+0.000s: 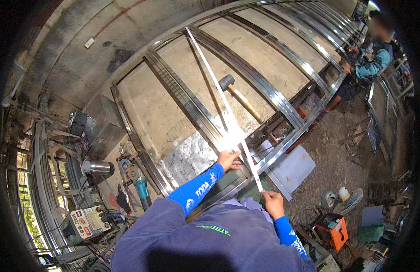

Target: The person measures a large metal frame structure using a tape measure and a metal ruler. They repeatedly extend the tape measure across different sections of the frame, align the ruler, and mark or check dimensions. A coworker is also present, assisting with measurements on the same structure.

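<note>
One long strip [224, 100] | right grip [273, 204]: pinching its end | left grip [228, 160]: can't tell | one mallet [244, 101]

Harsh white glare on metal frame [275, 97]; floor [330, 147] dimmer at right; straight edges bowed, corners black.

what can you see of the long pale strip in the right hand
The strip is thin, straight-looking and pale, perhaps metal, with white glare washing out part of its lower half. It slants across the metal frame, its far tip near the frame's far side. The right hand grips its near end; the left hand is close beside it, contact unclear.
</note>
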`<move>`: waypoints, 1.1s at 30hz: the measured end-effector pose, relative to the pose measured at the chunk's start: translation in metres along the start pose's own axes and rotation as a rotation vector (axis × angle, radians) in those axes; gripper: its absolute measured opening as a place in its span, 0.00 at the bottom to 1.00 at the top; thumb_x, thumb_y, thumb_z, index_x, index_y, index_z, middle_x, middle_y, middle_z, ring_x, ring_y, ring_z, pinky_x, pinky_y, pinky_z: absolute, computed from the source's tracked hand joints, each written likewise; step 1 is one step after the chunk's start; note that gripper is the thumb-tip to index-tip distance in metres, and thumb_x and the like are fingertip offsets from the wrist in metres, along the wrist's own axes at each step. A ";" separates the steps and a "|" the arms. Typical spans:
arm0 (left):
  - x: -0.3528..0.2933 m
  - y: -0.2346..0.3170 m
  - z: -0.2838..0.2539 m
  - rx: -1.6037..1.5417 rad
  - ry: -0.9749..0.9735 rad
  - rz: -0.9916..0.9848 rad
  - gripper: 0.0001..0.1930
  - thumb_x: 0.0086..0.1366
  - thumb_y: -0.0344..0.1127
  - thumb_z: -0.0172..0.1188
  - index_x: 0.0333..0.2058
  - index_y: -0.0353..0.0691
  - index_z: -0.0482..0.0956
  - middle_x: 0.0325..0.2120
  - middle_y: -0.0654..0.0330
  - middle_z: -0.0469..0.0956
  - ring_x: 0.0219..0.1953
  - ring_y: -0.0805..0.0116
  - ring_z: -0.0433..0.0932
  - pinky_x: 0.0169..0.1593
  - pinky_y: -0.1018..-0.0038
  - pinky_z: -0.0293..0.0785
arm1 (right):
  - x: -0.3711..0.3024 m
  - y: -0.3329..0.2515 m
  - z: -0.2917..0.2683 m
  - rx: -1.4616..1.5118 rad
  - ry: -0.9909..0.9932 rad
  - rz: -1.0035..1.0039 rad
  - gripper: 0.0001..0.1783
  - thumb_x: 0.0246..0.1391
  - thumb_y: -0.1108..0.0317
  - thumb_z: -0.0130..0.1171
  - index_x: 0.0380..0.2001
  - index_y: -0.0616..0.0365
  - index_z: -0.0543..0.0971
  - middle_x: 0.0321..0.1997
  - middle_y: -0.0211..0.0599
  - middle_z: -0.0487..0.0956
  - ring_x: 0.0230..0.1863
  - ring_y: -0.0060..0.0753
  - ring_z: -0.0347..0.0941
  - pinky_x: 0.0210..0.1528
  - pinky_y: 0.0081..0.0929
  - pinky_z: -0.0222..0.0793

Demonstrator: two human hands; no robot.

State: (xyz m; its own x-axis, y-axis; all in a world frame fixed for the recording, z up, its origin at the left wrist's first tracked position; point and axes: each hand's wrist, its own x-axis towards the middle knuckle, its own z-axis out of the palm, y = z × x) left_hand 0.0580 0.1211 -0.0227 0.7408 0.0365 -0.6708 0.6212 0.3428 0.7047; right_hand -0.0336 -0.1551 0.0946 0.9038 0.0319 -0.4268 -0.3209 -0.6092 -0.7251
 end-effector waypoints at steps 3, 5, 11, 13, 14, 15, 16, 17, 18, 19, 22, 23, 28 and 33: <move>-0.001 0.003 0.000 0.012 -0.040 0.002 0.23 0.70 0.43 0.64 0.52 0.27 0.74 0.50 0.44 0.78 0.42 0.51 0.86 0.32 0.59 0.88 | -0.005 -0.007 0.003 0.015 -0.015 0.033 0.19 0.61 0.57 0.62 0.34 0.65 0.87 0.21 0.47 0.82 0.24 0.33 0.80 0.31 0.35 0.73; -0.002 0.005 -0.001 -0.003 -0.032 0.015 0.21 0.70 0.40 0.63 0.50 0.27 0.75 0.46 0.44 0.80 0.41 0.50 0.86 0.32 0.59 0.88 | -0.007 -0.012 0.005 0.033 -0.039 0.089 0.19 0.62 0.57 0.62 0.34 0.65 0.87 0.22 0.46 0.83 0.24 0.33 0.80 0.32 0.35 0.74; -0.002 0.017 -0.004 -0.052 -0.069 -0.086 0.14 0.69 0.35 0.60 0.44 0.26 0.77 0.39 0.46 0.83 0.33 0.52 0.87 0.29 0.59 0.88 | -0.017 -0.027 0.006 0.019 -0.039 0.095 0.19 0.61 0.58 0.63 0.35 0.66 0.86 0.24 0.46 0.84 0.25 0.32 0.81 0.33 0.33 0.75; -0.001 0.023 -0.006 -0.006 -0.073 -0.116 0.16 0.69 0.36 0.58 0.42 0.24 0.77 0.35 0.42 0.83 0.30 0.47 0.87 0.29 0.57 0.87 | -0.020 -0.027 0.008 0.017 -0.030 0.085 0.18 0.61 0.58 0.63 0.35 0.66 0.87 0.25 0.46 0.85 0.26 0.32 0.81 0.34 0.32 0.75; 0.002 0.028 -0.007 0.043 -0.064 -0.140 0.16 0.70 0.37 0.58 0.41 0.24 0.76 0.34 0.42 0.84 0.29 0.46 0.87 0.28 0.56 0.87 | -0.021 -0.025 0.009 0.016 -0.028 0.084 0.18 0.61 0.58 0.64 0.36 0.66 0.87 0.25 0.46 0.85 0.27 0.32 0.82 0.34 0.32 0.75; 0.005 0.033 -0.008 0.087 -0.058 -0.162 0.17 0.70 0.38 0.58 0.41 0.23 0.76 0.33 0.41 0.84 0.29 0.45 0.87 0.28 0.56 0.87 | -0.021 -0.023 0.011 0.023 -0.027 0.072 0.18 0.61 0.58 0.64 0.36 0.67 0.87 0.26 0.46 0.85 0.27 0.32 0.82 0.35 0.32 0.76; 0.009 0.039 -0.009 0.159 -0.059 -0.215 0.23 0.71 0.44 0.58 0.40 0.21 0.75 0.29 0.41 0.83 0.28 0.45 0.87 0.28 0.55 0.87 | -0.022 -0.020 0.013 0.033 -0.055 0.116 0.18 0.61 0.58 0.64 0.36 0.66 0.87 0.26 0.46 0.85 0.27 0.32 0.82 0.35 0.32 0.76; 0.011 0.044 -0.007 0.126 -0.059 -0.208 0.23 0.71 0.45 0.58 0.40 0.20 0.76 0.29 0.41 0.84 0.28 0.46 0.87 0.28 0.55 0.87 | -0.021 -0.016 0.015 0.051 -0.086 0.150 0.18 0.61 0.58 0.64 0.37 0.66 0.87 0.26 0.46 0.86 0.28 0.32 0.82 0.35 0.32 0.76; 0.013 0.047 -0.004 0.090 -0.038 -0.179 0.24 0.72 0.46 0.58 0.40 0.20 0.76 0.29 0.42 0.84 0.28 0.47 0.87 0.28 0.55 0.87 | -0.021 -0.013 0.018 0.084 -0.115 0.173 0.18 0.61 0.59 0.64 0.37 0.66 0.87 0.27 0.46 0.86 0.28 0.32 0.82 0.36 0.32 0.76; 0.015 0.051 0.001 0.046 -0.021 -0.155 0.25 0.72 0.47 0.58 0.40 0.20 0.76 0.29 0.42 0.84 0.28 0.48 0.87 0.29 0.56 0.87 | -0.020 -0.010 0.020 0.092 -0.117 0.180 0.18 0.60 0.59 0.64 0.37 0.66 0.87 0.26 0.46 0.86 0.28 0.32 0.82 0.35 0.32 0.76; 0.028 0.065 0.012 -0.033 -0.059 -0.125 0.20 0.74 0.42 0.56 0.46 0.24 0.75 0.36 0.42 0.84 0.33 0.51 0.88 0.32 0.56 0.87 | -0.017 -0.008 0.028 0.153 -0.125 0.215 0.17 0.60 0.59 0.64 0.35 0.66 0.87 0.26 0.46 0.85 0.27 0.33 0.82 0.35 0.33 0.75; 0.032 0.068 0.012 -0.004 -0.106 -0.093 0.19 0.74 0.40 0.55 0.47 0.24 0.75 0.37 0.42 0.84 0.34 0.51 0.88 0.33 0.56 0.87 | -0.016 -0.009 0.028 0.162 -0.134 0.252 0.17 0.60 0.59 0.64 0.35 0.66 0.87 0.26 0.46 0.85 0.27 0.33 0.82 0.34 0.33 0.75; 0.035 0.075 -0.020 -0.022 -0.090 -0.078 0.19 0.77 0.41 0.47 0.51 0.28 0.72 0.39 0.47 0.84 0.35 0.52 0.87 0.36 0.59 0.87 | -0.018 -0.019 0.024 0.031 -0.084 0.154 0.17 0.60 0.59 0.63 0.34 0.65 0.87 0.24 0.46 0.84 0.25 0.34 0.81 0.33 0.34 0.75; 0.037 0.084 -0.036 -0.209 -0.037 0.083 0.26 0.75 0.55 0.54 0.52 0.34 0.76 0.32 0.55 0.82 0.33 0.65 0.83 0.34 0.66 0.85 | -0.018 -0.020 0.029 -0.055 -0.056 0.171 0.16 0.60 0.59 0.63 0.35 0.63 0.87 0.23 0.48 0.83 0.25 0.39 0.81 0.33 0.36 0.75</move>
State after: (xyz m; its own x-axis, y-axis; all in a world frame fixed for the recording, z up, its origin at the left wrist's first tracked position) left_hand 0.1282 0.1850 0.0032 0.7985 0.0393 -0.6007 0.4940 0.5275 0.6912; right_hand -0.0515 -0.1210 0.1012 0.8197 -0.0328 -0.5719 -0.4513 -0.6517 -0.6096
